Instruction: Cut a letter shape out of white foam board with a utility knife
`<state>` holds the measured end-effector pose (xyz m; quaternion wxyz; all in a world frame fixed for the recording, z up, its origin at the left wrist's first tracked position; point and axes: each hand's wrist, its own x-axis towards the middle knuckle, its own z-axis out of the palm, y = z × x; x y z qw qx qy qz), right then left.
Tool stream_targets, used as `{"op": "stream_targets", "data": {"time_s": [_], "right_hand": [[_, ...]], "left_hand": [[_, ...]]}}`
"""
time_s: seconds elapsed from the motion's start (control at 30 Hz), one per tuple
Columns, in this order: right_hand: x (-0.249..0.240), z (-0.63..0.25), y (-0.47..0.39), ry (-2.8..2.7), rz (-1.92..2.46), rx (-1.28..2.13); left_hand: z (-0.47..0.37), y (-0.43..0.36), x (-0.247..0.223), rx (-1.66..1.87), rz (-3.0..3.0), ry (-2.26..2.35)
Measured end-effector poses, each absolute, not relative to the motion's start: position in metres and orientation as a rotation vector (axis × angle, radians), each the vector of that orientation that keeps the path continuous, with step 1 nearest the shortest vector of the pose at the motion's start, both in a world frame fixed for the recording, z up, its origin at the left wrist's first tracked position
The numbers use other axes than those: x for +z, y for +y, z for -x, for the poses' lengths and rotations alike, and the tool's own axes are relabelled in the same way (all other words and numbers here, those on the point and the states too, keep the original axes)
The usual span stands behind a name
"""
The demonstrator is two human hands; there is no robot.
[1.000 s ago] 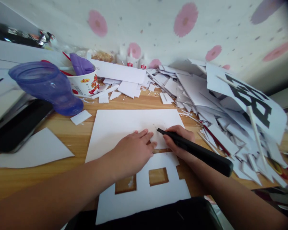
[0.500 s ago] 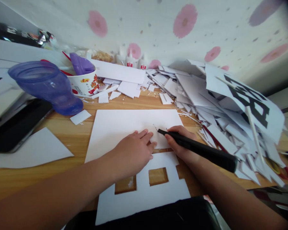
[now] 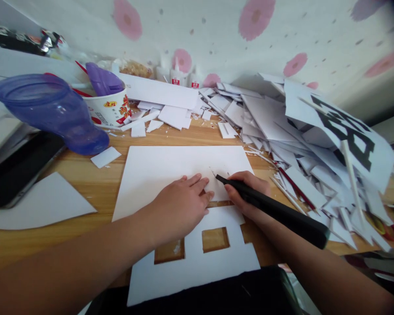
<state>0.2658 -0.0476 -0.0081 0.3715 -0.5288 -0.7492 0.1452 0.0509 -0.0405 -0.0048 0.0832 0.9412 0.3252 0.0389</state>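
A white foam board (image 3: 157,166) with square cut-out windows lies on the wooden table in front of me. My left hand (image 3: 180,205) rests flat on it, fingers spread, just left of the blade. In my right hand (image 3: 246,192) is a black craft knife (image 3: 272,210), gripped near its front like a pen. Its thin tip touches or nearly touches the board by a short dark mark; the exact contact is too small to tell. One window (image 3: 215,239) shows fully below my left hand, while my left hand and wrist partly cover others.
White board offcuts (image 3: 265,118) are heaped at the right, with scissors (image 3: 392,232) at the edge. At left stand a blue translucent boot-shaped container (image 3: 59,113) and a paper tub (image 3: 110,107) behind a black phone-like object (image 3: 22,170). Glue bottles (image 3: 176,78) line the back wall.
The whole view has shifted slightly. Both hands keep nearly the same place on the board, and the knife tip stays by the same mark.
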Motion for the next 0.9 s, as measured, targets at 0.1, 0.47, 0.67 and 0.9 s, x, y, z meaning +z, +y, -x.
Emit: {"op": "stream_targets", "data": {"time_s": [0.1,0.47,0.67,0.9], "right_hand": [[-0.006,-0.266,-0.049,-1.937,1.340,0.389],[-0.009,-0.258,-0.043,-1.782,1.444,0.347],[-0.006,-0.254,-0.042,-1.784,1.479,0.348],[-0.004,-0.261,-0.051,-1.842,1.434,0.384]], "left_hand": [[-0.052,-0.041,-0.004,0.121,-2.819,0.983],[-0.053,-0.040,0.000,0.076,-2.829,0.966],[-0.054,-0.040,0.002,0.026,-2.828,0.960],[-0.054,-0.040,-0.001,0.050,-2.839,0.965]]}}
